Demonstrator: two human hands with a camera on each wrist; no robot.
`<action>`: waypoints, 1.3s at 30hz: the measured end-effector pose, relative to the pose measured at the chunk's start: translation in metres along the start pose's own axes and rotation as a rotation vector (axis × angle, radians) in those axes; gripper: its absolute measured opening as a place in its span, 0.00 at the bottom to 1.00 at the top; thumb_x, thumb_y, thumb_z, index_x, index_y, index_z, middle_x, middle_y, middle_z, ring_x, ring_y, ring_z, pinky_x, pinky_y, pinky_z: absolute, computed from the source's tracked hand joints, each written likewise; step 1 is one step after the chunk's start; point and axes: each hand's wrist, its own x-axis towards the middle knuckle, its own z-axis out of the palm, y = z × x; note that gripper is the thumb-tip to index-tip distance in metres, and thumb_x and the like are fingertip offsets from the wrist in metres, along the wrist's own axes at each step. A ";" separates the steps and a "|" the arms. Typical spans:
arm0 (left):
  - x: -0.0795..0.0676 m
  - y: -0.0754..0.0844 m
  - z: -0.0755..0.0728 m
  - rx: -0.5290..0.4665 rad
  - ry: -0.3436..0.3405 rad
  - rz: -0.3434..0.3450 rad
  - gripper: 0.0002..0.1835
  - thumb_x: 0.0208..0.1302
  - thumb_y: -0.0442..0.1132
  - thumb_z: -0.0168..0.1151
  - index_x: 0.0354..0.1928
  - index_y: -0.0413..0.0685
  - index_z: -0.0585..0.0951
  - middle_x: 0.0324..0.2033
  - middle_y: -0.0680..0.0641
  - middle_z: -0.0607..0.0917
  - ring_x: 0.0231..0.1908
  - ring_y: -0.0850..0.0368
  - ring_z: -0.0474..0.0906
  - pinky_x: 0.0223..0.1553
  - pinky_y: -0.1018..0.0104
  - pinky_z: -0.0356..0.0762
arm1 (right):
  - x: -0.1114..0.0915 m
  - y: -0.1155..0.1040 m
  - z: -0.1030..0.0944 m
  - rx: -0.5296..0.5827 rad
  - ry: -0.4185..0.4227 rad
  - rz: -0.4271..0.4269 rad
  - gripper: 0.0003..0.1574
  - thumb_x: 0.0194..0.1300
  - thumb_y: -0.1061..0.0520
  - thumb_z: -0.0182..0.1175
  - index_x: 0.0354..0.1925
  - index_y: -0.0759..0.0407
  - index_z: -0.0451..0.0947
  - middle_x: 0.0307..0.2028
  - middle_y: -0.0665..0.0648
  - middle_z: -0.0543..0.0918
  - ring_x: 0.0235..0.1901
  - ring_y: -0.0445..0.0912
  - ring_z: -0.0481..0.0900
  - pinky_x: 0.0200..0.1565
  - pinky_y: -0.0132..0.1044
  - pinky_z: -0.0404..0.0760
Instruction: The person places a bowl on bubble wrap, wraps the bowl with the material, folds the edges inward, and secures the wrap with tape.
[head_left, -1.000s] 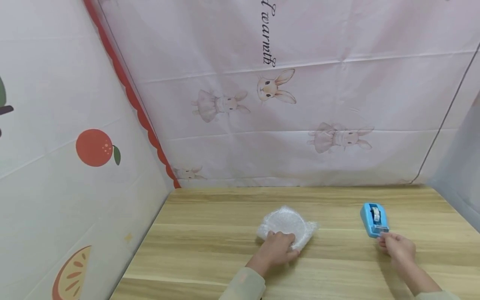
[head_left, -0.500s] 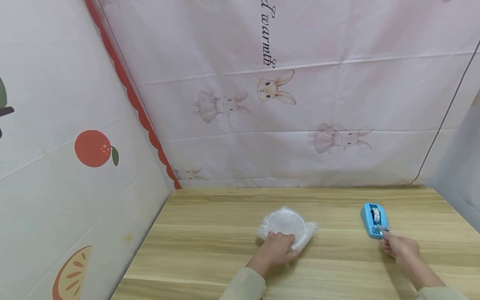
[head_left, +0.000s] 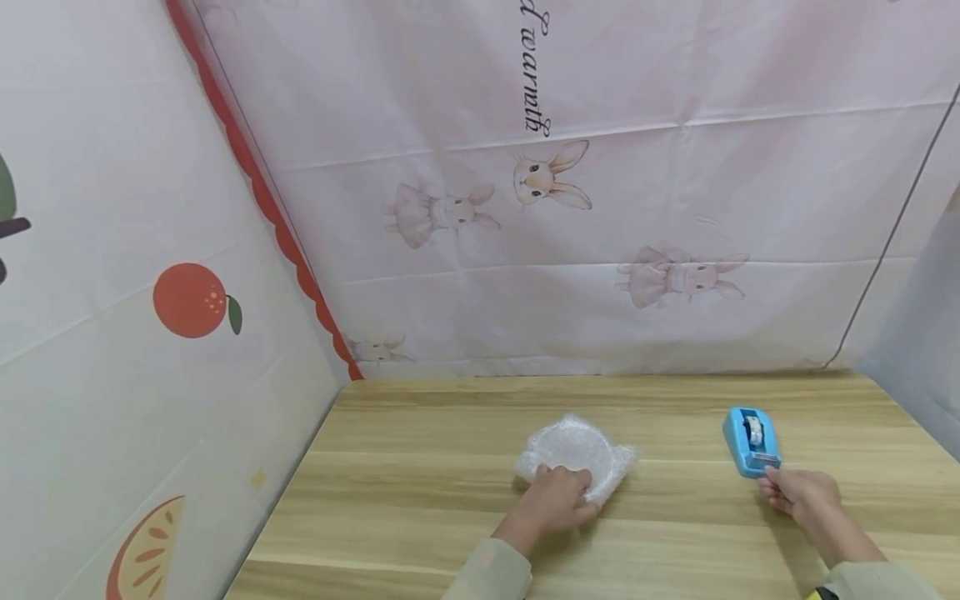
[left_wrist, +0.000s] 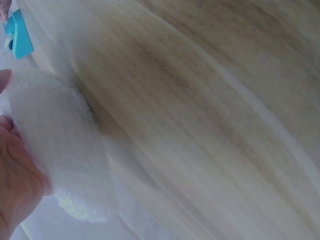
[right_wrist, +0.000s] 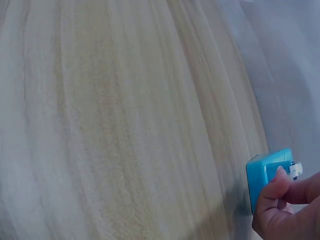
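A round item in clear bubble wrap [head_left: 573, 446] lies on the wooden table. My left hand [head_left: 551, 500] grips its near edge. From the left wrist the wrapped bundle [left_wrist: 65, 135] shows its puffy side, with the hand [left_wrist: 17, 175] against it. Farther right stands a blue tape dispenser [head_left: 750, 442] with a small tape roll [head_left: 753, 430] in it. At its cutter end, my right hand [head_left: 802, 500] pinches the tape's end between thumb and forefinger; the tape itself is barely visible. In the right wrist view, the thumb and curled fingers [right_wrist: 277, 200] are close against the dispenser [right_wrist: 265, 172].
The wood-grain table [head_left: 420, 492] ends at a printed rabbit curtain [head_left: 480, 308] behind. A fruit-patterned cloth wall [head_left: 187, 400] borders it on the left, and a pale grey wall [head_left: 911, 350] stands at the right.
My right hand has shifted slightly rightward at the dispenser's cutter end. The left hand and the wrapped bundle stay in place.
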 end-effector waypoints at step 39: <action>0.003 -0.003 0.002 -0.004 0.028 0.004 0.13 0.60 0.53 0.55 0.26 0.55 0.69 0.18 0.59 0.66 0.21 0.65 0.62 0.30 0.71 0.54 | -0.016 -0.007 0.024 0.113 0.125 -0.002 0.07 0.61 0.73 0.49 0.32 0.81 0.69 0.11 0.52 0.74 0.14 0.40 0.75 0.23 0.34 0.81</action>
